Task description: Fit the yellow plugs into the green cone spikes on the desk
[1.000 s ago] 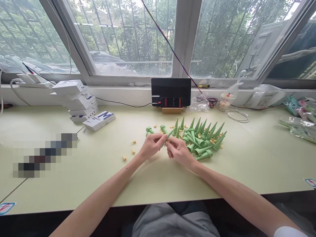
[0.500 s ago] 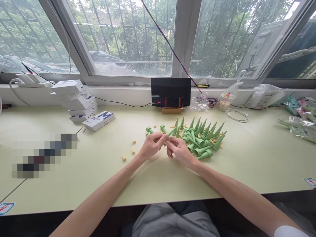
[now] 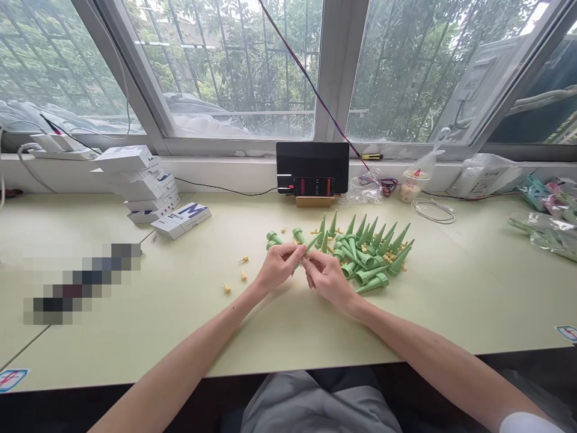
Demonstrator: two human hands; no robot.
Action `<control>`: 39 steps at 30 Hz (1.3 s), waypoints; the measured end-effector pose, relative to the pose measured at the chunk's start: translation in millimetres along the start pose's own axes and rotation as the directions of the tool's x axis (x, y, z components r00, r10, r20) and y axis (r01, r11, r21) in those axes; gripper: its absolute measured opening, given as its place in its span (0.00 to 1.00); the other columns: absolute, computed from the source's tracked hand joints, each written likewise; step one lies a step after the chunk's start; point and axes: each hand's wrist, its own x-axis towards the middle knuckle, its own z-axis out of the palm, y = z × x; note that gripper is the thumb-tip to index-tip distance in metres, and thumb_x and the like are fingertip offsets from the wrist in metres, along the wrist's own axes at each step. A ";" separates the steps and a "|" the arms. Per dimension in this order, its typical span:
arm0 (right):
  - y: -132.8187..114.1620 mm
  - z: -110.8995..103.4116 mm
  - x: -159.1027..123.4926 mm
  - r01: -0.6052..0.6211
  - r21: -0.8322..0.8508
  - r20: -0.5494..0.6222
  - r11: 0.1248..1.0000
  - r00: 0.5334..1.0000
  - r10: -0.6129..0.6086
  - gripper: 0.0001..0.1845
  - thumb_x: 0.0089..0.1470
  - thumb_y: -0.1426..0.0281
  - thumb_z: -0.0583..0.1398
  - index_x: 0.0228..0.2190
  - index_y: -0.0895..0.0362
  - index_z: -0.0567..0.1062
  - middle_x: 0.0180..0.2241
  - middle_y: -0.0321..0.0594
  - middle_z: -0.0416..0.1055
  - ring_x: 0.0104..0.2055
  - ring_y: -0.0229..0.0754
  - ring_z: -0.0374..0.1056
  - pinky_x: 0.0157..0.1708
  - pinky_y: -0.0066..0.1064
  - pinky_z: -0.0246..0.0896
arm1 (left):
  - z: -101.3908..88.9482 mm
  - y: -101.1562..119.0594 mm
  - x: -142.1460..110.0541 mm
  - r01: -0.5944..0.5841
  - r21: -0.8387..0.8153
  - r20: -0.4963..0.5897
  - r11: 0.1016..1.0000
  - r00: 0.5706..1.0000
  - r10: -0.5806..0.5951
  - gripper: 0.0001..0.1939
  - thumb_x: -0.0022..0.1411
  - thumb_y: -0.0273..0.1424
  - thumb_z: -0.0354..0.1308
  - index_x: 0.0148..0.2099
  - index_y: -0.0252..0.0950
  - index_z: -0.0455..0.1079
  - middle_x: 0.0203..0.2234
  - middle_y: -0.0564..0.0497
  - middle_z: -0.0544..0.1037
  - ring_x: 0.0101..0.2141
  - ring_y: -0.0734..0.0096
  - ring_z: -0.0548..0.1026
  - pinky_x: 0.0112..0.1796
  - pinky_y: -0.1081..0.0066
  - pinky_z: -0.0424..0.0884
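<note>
In the head view, my left hand (image 3: 277, 266) is closed in a pinch around a green plastic watering spike (image 3: 312, 242), whose pointed end slants up to the right. My right hand (image 3: 330, 276) meets it at the spike's lower end, thumb and fingers pressed together. What sits between the right fingertips is hidden. Beside the right hand lies a pile of green spikes (image 3: 366, 278), some standing point up, others on their sides, with small yellow plastic pieces (image 3: 388, 258) among them. Several loose yellow pieces (image 3: 226, 288) lie left of my left hand. Further green spikes (image 3: 272, 237) rest just behind it.
A phone (image 3: 314, 187) leans on a black panel (image 3: 288, 157) at the back. White boxes (image 3: 183, 221) are stacked at the back left. A bagged cup (image 3: 412, 183), a coiled white cable (image 3: 433, 211) and plastic-wrapped items (image 3: 547, 225) stand toward the right. A blurred patch (image 3: 85, 282) covers something at left.
Both hands stay in the same place with the spike between them, with only tiny shifts of the fingers and wrists. The pile looks the same.
</note>
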 end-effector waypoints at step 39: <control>-1.1 -1.8 1.7 -0.071 0.201 0.041 0.977 0.997 0.065 0.16 0.62 0.57 0.59 0.29 0.56 0.69 0.17 0.28 0.59 0.17 0.33 0.57 0.20 0.29 0.55 | 1.4 4.7 -0.6 0.001 -0.041 -0.007 0.999 1.000 -0.001 0.24 0.67 0.45 0.54 0.23 0.34 0.63 0.16 0.56 0.62 0.18 0.80 0.61 0.21 0.75 0.57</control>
